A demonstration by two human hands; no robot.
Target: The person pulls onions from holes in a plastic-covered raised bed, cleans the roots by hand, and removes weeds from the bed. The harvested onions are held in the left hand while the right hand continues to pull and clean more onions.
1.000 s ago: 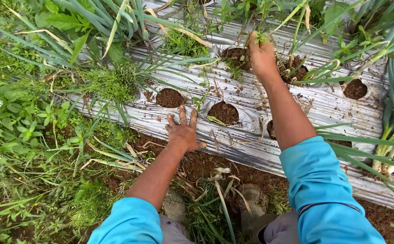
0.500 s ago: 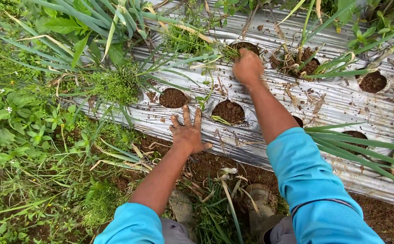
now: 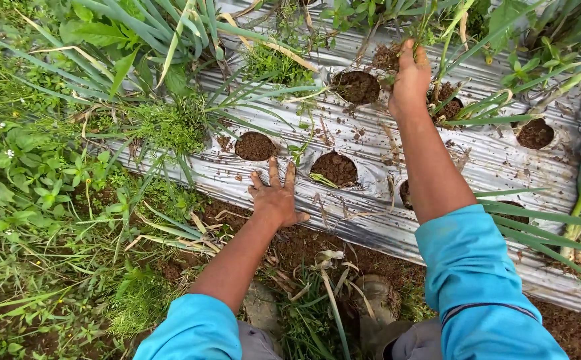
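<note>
The left hand [image 3: 276, 199] lies flat, fingers spread, on the silver mulch sheet [image 3: 490, 157]. Farther up the sheet, the right hand [image 3: 409, 83] grips weeds [image 3: 430, 27]. Nearby planting holes [image 3: 255, 145] show bare soil; the sheet's far edge looks overgrown.

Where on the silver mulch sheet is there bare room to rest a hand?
Free: the silver mulch sheet between the right forearm and the far-right soil hole; also the strip between the left hand and the nearest soil hole. Crowded: around the right hand, among green stalks and weeds.
</note>
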